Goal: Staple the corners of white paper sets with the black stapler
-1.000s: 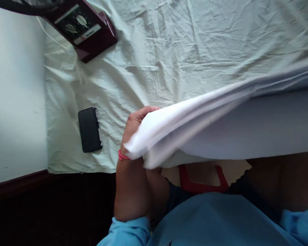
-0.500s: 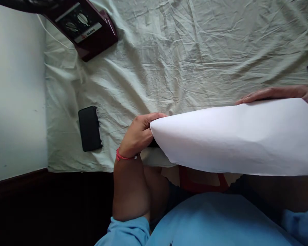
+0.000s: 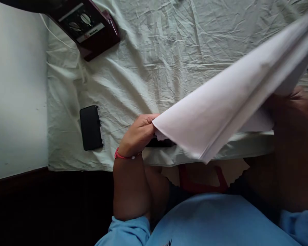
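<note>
Paper (image 3: 215, 109) slants above wrinkled cloth (image 3: 164, 68)

From afar I watch the left hand (image 3: 137, 133) pinch 1 end of the paper between its fingers; the right hand (image 3: 302, 102) is partly hidden and I cannot tell its fingers' hold.

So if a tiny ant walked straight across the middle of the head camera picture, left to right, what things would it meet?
Pale wall → flat black rectangular thing → left hand → white paper → right hand.
</note>
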Available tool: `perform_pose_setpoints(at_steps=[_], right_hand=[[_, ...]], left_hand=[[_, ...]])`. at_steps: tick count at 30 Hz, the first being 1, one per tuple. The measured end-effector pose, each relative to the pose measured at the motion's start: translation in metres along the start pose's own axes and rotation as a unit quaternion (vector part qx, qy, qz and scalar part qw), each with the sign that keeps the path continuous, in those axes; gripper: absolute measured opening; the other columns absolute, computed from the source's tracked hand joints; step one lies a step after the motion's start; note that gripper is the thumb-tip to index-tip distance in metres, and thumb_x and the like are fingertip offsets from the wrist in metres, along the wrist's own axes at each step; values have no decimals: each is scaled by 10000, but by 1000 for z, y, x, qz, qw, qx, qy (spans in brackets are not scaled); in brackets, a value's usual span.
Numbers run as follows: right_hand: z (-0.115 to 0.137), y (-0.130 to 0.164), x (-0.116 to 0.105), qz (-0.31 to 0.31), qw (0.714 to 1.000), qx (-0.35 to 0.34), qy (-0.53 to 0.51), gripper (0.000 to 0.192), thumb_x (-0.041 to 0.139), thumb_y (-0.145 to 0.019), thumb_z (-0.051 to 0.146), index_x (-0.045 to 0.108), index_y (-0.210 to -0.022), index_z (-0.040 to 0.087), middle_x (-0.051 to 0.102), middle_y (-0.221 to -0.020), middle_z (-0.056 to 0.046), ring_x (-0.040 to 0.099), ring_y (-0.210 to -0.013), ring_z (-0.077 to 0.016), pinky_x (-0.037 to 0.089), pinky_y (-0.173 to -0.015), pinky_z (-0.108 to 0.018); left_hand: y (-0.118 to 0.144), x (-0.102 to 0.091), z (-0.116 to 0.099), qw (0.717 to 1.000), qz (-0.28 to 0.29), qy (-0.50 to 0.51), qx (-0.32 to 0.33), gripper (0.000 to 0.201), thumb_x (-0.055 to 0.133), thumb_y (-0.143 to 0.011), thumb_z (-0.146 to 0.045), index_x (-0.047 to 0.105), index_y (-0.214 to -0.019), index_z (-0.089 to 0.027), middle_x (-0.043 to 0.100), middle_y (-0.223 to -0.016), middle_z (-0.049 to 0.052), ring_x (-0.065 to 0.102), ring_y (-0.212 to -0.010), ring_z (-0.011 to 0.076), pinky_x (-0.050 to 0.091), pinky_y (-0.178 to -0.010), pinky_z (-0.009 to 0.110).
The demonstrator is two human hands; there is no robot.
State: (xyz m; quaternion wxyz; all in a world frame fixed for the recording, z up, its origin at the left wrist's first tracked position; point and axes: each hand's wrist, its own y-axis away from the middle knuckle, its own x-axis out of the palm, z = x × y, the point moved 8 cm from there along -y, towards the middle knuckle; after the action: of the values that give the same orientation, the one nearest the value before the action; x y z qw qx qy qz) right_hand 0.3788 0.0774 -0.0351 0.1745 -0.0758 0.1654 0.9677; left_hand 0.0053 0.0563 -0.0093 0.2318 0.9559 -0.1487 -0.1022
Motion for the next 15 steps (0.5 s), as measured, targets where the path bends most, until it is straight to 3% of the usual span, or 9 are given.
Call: perform_pose_setpoints(at_steps=[4, 8, 10, 15], right_hand=[[5, 3, 4, -26, 998, 1, -64, 592, 1063, -542, 426, 828, -1046, 224, 793, -1172, -31, 756, -1043, -217, 675, -906, -368], [9, 3, 7, -29, 997, -15, -72, 604, 1072, -485, 440, 840, -997, 219, 798, -1189, -28, 758, -1093, -233, 662, -1004, -406], [8, 3, 5, -39, 996, -24, -77, 603, 1074, -469, 442, 841, -981, 224, 800, -1185, -24, 756, -1113, -245, 657, -1016, -424], [10, 3, 8, -21, 995, -32, -97, 599, 1070, -483, 433, 845, -1000, 229, 797, -1205, -28, 757, -1106, -229, 650, -1027, -400]], left_hand=[[-3, -5, 0, 999, -25, -10, 47, 217, 772, -893, -388, 798, -844, -179, 719, -728, 10, 682, -840, 207, 579, -889, 303], [0, -7, 3, 996, -50, 23, 66, 382, 815, -926, -535, 835, -1048, -173, 822, -1013, 75, 733, -1018, 260, 599, -975, 353], [1, -8, 5, 993, -69, 62, 79, 443, 791, -949, -598, 841, -1073, -175, 825, -1039, 81, 746, -1009, 257, 611, -933, 342], [0, -12, 13, 988, -107, 99, 60, 422, 831, -926, -590, 846, -935, -168, 809, -882, 52, 719, -764, 193, 563, -656, 261]])
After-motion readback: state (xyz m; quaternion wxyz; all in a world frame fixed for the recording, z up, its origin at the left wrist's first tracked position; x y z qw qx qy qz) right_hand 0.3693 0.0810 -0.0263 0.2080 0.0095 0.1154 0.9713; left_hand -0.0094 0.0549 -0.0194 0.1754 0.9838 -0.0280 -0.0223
